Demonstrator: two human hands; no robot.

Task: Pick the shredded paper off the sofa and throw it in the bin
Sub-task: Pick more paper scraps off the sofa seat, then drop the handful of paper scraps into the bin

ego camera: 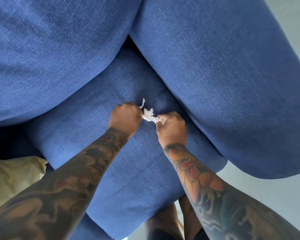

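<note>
Left hand point(125, 116) and right hand point(171, 127) both pinch white shredded paper point(148, 116) mid-seat on the blue fabric sofa point(93, 135), cushion edges well apart

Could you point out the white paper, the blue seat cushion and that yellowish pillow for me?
shredded paper point(148, 116), head view, middle of the white clump.
seat cushion point(137, 170), head view, bare blue top.
yellowish pillow point(12, 177), head view, its visible face.
</note>
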